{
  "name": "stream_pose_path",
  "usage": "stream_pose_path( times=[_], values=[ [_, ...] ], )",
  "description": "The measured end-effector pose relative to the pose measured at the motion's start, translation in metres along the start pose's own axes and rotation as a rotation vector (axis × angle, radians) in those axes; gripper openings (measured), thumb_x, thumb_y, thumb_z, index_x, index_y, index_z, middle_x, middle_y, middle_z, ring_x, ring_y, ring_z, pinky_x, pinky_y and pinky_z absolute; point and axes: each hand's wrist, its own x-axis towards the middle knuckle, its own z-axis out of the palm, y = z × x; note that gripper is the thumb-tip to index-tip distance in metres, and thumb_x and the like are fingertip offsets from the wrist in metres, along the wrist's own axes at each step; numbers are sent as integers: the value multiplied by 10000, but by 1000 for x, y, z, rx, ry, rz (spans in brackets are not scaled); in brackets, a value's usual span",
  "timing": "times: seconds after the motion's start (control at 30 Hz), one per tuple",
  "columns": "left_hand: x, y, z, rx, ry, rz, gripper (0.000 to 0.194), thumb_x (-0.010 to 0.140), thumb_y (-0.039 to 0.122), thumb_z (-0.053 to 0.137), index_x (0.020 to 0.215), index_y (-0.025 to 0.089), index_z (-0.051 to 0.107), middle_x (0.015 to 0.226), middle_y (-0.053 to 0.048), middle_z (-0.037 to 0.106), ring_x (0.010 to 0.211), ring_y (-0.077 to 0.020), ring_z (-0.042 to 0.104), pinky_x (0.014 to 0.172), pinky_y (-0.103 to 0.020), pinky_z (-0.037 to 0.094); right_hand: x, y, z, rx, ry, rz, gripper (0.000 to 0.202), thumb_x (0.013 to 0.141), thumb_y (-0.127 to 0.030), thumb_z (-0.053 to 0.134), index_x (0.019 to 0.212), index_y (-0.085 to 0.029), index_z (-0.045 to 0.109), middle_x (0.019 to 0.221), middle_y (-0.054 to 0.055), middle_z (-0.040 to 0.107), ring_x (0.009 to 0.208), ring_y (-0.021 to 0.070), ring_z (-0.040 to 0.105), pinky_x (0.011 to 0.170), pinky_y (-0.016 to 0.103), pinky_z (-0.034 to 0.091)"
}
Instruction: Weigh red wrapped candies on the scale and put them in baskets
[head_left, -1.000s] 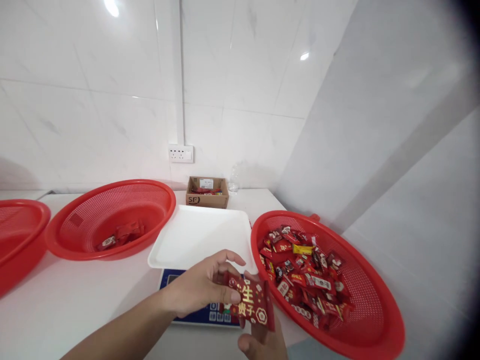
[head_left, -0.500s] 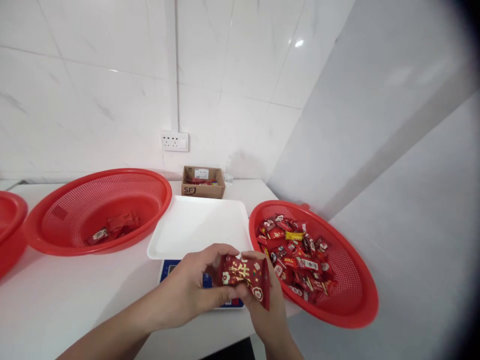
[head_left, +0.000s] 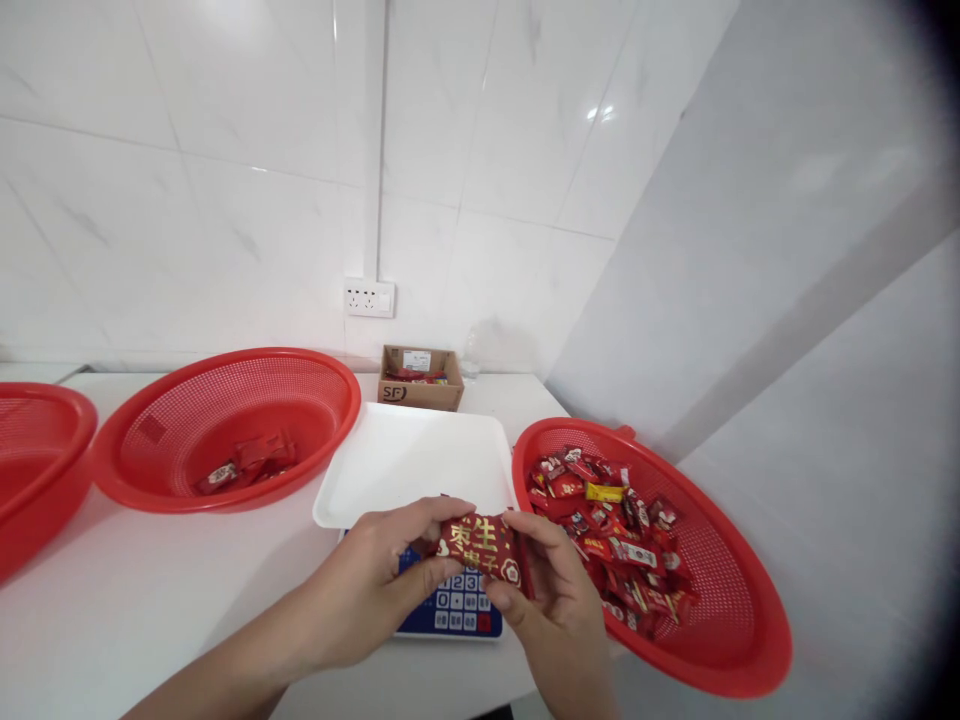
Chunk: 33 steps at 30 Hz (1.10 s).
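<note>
A dark red candy packet (head_left: pixel 481 548) with gold lettering is held level between both hands, its printed face toward me. My left hand (head_left: pixel 390 565) pinches its left end between thumb and fingers. On its right end, my right hand (head_left: pixel 551 590) grips with thumb and fingers. Below and behind the packet is a scale with a blue keypad (head_left: pixel 450 615) and a bare white tray (head_left: pixel 420 455). To the right, a red basket (head_left: pixel 739 600) holds several wrapped candies (head_left: pixel 600 520), mostly red, one yellow.
A second red basket (head_left: pixel 187 400) at the left holds a few red packets (head_left: pixel 259 455). Another red basket (head_left: pixel 37 460) is cut off at the left edge. An open cardboard box (head_left: pixel 418 393) with packets stands behind the scale, against the tiled wall.
The packet has been turned more level and flattened between my hands, its lettering now facing me. My right hand has shifted to its right end. The view has moved slightly left and up.
</note>
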Motion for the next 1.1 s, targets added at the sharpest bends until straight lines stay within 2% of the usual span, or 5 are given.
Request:
stream_pose_path(
  times=[0.17,0.47,0.67,0.83,1.1],
  values=[
    [-2,8,5,238,-42,125,371,815,152,585,1159,284,548,1072,7,626,979,-148,582,863,-264,463,-9,3,-9,-192,-62,-178,303,760,-293,728,1040,-277,612,966,32,639,866,146,669,712,212,576],
    [-4,17,28,645,-114,337,289,882,83,405,1047,227,593,1095,-62,571,1021,-197,522,842,-310,458,-15,-12,-52,-819,-325,-427,368,862,-438,558,1163,-227,536,1133,87,579,1032,206,589,856,305,525],
    [-6,25,62,594,-179,119,238,868,109,475,1051,239,555,1035,-30,586,971,-180,553,840,-290,444,-27,-2,-79,-865,-431,-457,324,817,-356,621,1084,-191,541,992,80,654,878,218,639,715,300,540],
    [-8,30,83,557,-182,48,137,844,130,537,932,235,541,980,7,574,916,-147,554,810,-246,424,-37,19,-94,-676,-434,-448,192,914,-313,442,985,-185,567,889,79,649,781,197,633,654,294,527],
    [-7,25,85,403,-116,-26,162,787,132,627,904,233,578,951,9,604,879,-133,569,776,-224,433,-34,37,-96,-602,-608,-376,221,858,-247,546,1068,-181,568,1018,92,653,885,195,657,725,256,540]
  ],
)
